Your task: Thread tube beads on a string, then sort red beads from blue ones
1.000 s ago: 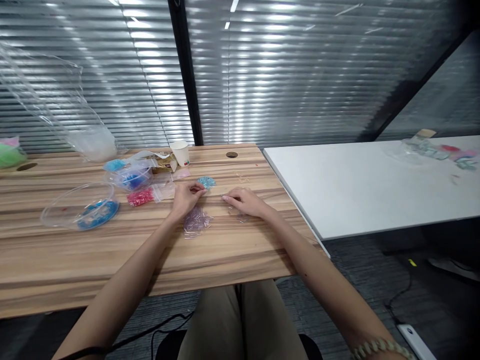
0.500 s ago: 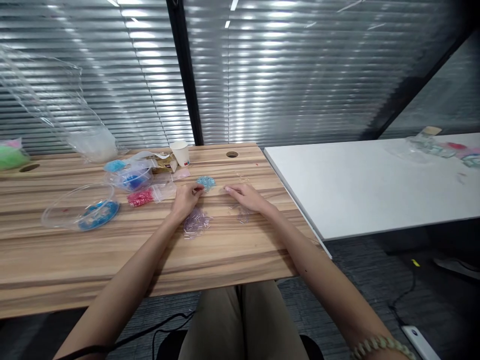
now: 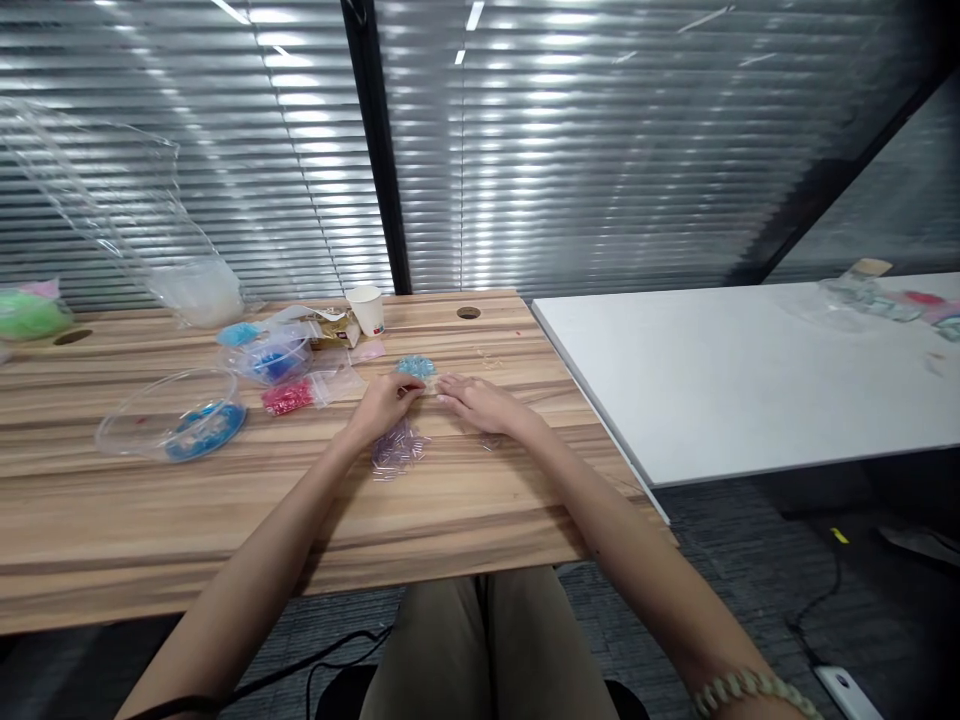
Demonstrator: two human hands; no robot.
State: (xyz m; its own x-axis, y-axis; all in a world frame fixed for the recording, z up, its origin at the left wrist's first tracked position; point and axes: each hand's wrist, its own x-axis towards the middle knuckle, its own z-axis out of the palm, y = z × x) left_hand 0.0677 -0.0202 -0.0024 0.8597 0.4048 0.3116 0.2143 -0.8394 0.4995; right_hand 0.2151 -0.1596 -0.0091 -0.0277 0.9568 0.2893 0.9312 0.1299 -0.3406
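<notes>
My left hand (image 3: 388, 400) rests on the wooden table with thumb and index finger pinched together; what they hold, if anything, is too small to make out. Just beyond its fingertips lies a small heap of light-blue beads (image 3: 415, 366). Below the hand is a spread of pale purple tube beads (image 3: 397, 452). My right hand (image 3: 484, 402) lies low with its fingers stretched out toward the left fingertips, over a few pale beads between the hands. Some clear tube beads (image 3: 491, 441) show by its near side, and scattered yellowish beads (image 3: 490, 358) lie beyond it.
To the left are a bag of red beads (image 3: 289, 397), a clear tub with blue contents (image 3: 277, 362) and a clear container with a blue base (image 3: 206, 432). A paper cup (image 3: 366, 311) stands behind. A white table (image 3: 720, 390) adjoins on the right.
My right hand has moved left and flattened, so its fingertips are now close to my left hand's. Fewer clear tube beads show beside it. The view has shifted slightly.
</notes>
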